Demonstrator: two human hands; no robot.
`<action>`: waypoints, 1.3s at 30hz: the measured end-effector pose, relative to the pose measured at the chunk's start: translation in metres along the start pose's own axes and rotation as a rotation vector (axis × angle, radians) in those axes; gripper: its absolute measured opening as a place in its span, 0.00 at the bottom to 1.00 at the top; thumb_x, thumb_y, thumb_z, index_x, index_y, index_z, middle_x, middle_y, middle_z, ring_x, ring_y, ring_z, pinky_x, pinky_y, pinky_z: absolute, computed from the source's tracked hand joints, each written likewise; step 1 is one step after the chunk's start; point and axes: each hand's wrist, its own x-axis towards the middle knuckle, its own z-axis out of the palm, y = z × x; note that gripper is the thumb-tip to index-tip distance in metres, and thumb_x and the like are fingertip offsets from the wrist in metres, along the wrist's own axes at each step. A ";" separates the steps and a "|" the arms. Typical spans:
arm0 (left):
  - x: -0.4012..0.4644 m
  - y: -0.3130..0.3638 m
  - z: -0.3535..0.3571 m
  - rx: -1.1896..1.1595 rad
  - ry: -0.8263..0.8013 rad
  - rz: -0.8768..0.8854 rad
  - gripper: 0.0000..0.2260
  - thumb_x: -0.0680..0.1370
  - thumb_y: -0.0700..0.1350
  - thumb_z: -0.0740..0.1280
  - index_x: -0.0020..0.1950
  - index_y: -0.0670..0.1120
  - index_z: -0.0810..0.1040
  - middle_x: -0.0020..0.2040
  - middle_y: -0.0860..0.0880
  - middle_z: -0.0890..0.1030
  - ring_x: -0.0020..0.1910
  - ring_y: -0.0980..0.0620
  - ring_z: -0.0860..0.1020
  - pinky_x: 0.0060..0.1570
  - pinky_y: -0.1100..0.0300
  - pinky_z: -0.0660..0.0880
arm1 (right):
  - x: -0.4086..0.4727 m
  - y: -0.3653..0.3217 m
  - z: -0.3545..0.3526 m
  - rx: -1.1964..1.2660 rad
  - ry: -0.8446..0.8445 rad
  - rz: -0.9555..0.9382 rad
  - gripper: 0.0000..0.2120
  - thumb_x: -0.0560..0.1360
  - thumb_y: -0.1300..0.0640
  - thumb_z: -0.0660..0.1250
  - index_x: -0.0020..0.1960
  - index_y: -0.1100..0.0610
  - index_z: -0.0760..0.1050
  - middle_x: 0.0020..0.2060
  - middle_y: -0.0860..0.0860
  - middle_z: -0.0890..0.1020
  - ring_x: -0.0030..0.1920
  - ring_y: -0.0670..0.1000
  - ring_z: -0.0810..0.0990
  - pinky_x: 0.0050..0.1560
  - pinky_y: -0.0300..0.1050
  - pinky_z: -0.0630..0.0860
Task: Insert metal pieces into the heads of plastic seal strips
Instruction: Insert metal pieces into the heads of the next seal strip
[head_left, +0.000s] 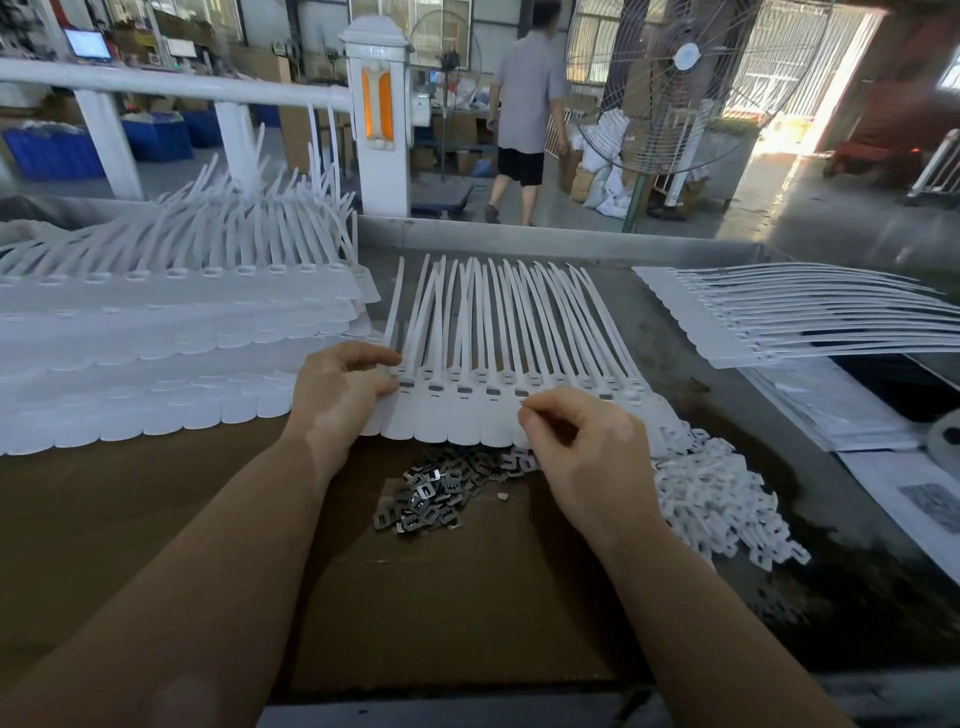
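Head view: left hand (340, 387) grips strip row (498, 400); right hand (576, 441) fingers pinched, contents hidden.

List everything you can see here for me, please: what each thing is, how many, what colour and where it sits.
Seal strips being worked: one joined row, white, centre of the bench, tails pointing away.
Stacked seal strips: several layers, white, left.
More seal strips: one spread, white, right.
Metal pieces: a loose pile, grey, on the cardboard near the hands.
Plastic clips: a loose pile, white, right of the metal.
Cardboard sheet: one, brown, on the bench.
Printed papers: several, white, far right.
Fan: one, large, beyond the bench.
Person walking: one, grey shirt, background.
Left hand: holds the row's left end.
Right hand: fingertips pinched at a strip head.
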 end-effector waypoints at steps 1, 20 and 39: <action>0.000 0.000 0.000 -0.004 0.001 -0.004 0.12 0.72 0.34 0.69 0.40 0.53 0.81 0.49 0.47 0.79 0.48 0.47 0.77 0.49 0.58 0.74 | 0.000 0.000 0.000 -0.002 0.000 0.003 0.03 0.72 0.65 0.70 0.44 0.61 0.82 0.35 0.51 0.83 0.35 0.46 0.79 0.41 0.32 0.75; -0.003 0.001 0.000 -0.043 -0.046 0.022 0.10 0.72 0.35 0.70 0.41 0.52 0.82 0.46 0.50 0.80 0.46 0.49 0.79 0.47 0.60 0.75 | 0.001 0.002 -0.001 -0.041 0.031 0.024 0.03 0.73 0.66 0.68 0.43 0.60 0.78 0.37 0.50 0.79 0.37 0.48 0.75 0.40 0.41 0.73; 0.001 -0.004 0.000 -0.004 -0.047 0.037 0.11 0.71 0.36 0.71 0.39 0.53 0.82 0.46 0.52 0.80 0.47 0.51 0.78 0.50 0.59 0.74 | -0.001 -0.001 -0.004 0.013 0.028 0.143 0.05 0.72 0.62 0.69 0.47 0.60 0.82 0.39 0.51 0.83 0.40 0.46 0.80 0.46 0.35 0.77</action>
